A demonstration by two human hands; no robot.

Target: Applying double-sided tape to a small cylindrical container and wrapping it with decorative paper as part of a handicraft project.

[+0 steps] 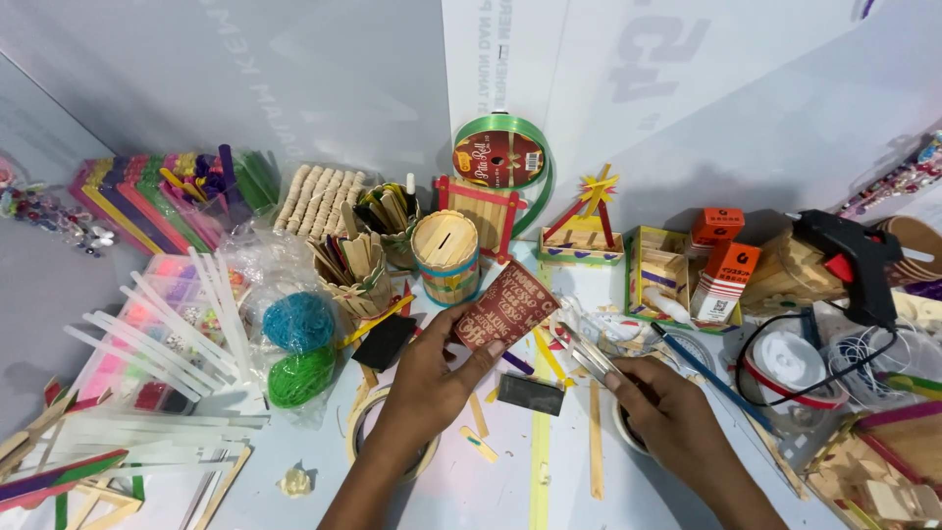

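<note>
My left hand (432, 378) grips a matt red paper cup (503, 306) with a printed surface. Right hand (667, 412) has shiny metal scissors (586, 353). Bare wooden craft sticks (595, 442) on the table, smooth. Glue gun (852, 260) is matt black plastic. Yarn balls (298, 348) are rough and fibrous, and the ribbon spool (502, 155) glossy green.

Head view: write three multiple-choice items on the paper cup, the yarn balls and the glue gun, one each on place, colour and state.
1. Where is the red paper cup?
A. in the left hand
B. on the ribbon spool
C. under the glue gun

2. What colours are the two yarn balls?
A. red and yellow
B. blue and green
C. both white

3. How is the black glue gun?
A. gripped by the right hand
B. lying unheld
C. inside a bag

Key: 1 A, fingers wrap it; 2 B, blue above green; 3 B, right hand holds metal scissors instead.
</note>
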